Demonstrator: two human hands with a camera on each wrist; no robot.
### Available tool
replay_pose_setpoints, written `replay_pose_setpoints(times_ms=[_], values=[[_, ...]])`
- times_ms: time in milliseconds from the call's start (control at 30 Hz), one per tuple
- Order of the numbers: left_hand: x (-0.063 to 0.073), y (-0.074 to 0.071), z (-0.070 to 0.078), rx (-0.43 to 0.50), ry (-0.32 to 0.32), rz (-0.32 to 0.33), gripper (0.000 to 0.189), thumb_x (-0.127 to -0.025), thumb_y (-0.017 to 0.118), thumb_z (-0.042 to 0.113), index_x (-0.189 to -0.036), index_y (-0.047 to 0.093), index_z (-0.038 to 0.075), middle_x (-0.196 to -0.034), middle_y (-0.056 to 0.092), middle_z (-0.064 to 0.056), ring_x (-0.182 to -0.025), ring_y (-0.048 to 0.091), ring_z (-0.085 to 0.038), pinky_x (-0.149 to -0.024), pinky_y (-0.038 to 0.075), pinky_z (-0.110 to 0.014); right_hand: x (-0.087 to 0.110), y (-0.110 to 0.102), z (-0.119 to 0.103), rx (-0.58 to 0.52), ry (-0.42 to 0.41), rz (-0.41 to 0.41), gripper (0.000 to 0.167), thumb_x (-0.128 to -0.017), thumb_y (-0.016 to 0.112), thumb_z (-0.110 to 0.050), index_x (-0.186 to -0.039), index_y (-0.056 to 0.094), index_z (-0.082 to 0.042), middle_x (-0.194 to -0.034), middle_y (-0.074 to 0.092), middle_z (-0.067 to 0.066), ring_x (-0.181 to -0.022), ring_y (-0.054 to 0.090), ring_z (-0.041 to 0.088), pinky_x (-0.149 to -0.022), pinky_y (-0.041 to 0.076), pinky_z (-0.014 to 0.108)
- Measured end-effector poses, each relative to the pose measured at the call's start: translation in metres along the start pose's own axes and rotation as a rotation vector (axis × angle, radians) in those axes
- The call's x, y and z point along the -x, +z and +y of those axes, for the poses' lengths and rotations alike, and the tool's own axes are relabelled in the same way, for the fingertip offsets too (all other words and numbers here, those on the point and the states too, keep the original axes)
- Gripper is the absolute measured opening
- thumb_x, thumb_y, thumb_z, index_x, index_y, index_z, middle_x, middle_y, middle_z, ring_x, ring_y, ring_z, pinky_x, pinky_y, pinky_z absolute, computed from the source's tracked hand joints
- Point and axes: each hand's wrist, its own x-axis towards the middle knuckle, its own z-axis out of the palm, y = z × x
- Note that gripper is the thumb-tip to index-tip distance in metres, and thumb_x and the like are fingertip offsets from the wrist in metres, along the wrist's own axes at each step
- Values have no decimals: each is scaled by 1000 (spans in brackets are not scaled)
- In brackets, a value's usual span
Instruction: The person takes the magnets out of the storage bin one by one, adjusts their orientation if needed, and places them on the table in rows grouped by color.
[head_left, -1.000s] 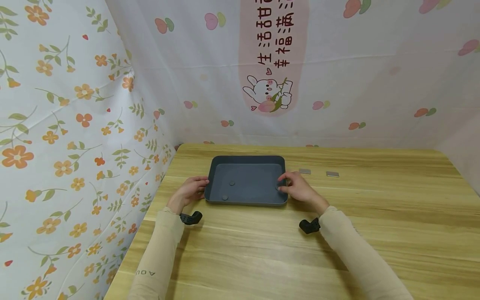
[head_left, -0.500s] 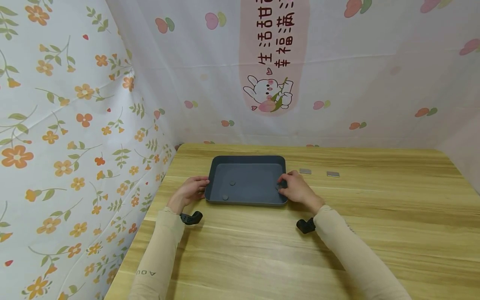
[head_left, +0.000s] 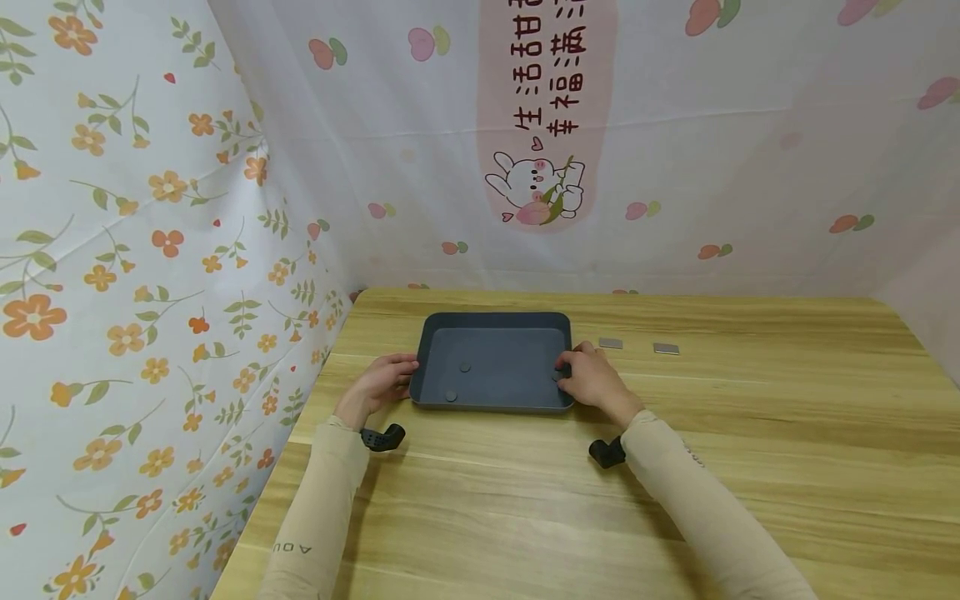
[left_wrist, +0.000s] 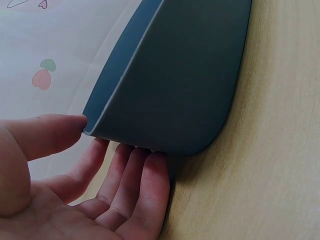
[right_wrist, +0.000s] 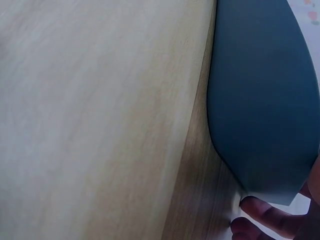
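A dark grey rectangular tray (head_left: pixel 498 350) lies on the wooden table, with small dark round discs (head_left: pixel 465 367) on its floor. One disc is partly hidden beside the right fingertips. At the tray's left end, my left hand (head_left: pixel 384 380) grips the side wall. The left wrist view shows that thumb (left_wrist: pixel 65 129) at the rim and the fingertips against the outside near the base. My right hand (head_left: pixel 592 375) holds the opposite end wall, its thumb and forefinger reaching over the rim. In the right wrist view, its other fingers (right_wrist: pixel 267 212) bend under that end.
Two small flat grey rectangular plates (head_left: pixel 611 342) lie on the table (head_left: pixel 750 433) to the right of the tray. A printed curtain (head_left: pixel 675 150) hangs behind the table, and a floral one (head_left: pixel 150 292) along its left side. Both wrists wear black camera mounts (head_left: pixel 384 437).
My right hand's fingers have drawn closer together on the tray's right wall, and its wrist and forearm have shifted slightly left. The left hand and the tray look unmoved.
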Motion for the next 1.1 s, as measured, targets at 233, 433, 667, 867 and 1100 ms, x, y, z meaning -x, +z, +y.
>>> replay_pose_setpoints(times_ms=[233,433,667,867,1100], values=[[1,0,1,1,-6,-1,47,-104,43,16,-145,34,-3,-123,55,-12,-99,57,-14,-79,48,-26,1,1,1,-1,1,8,23,-88,65,-14,-110,68,-8,-127,46,26,-106,46,45,-79,47,52],[0,-1,-1,10,-1,-4,46,-104,43,15,-145,35,-4,-116,57,-8,-95,57,-12,-77,48,-26,1,3,1,7,0,23,21,-87,66,-15,-107,70,-9,-126,48,25,-105,46,44,-78,48,52],[-1,-1,-1,4,-3,3,47,-103,44,15,-145,35,-4,-118,57,-9,-95,57,-13,-76,48,-26,0,3,1,8,9,35,20,-86,67,-15,-105,71,-10,-124,50,25,-106,48,45,-80,48,52],[-1,-1,-1,5,-1,3,47,-103,44,14,-145,35,-4,-116,57,-8,-94,57,-12,-76,48,-26,1,1,1,5,10,34,19,-86,67,-15,-104,72,-9,-123,51,26,-106,48,45,-79,48,53],[0,0,-1,0,11,-5,47,-103,44,13,-145,34,-5,-117,57,-9,-92,58,-11,-74,49,-25,2,0,-1,14,14,47,18,-85,69,-17,-101,73,-10,-122,53,25,-107,50,45,-78,49,52]])
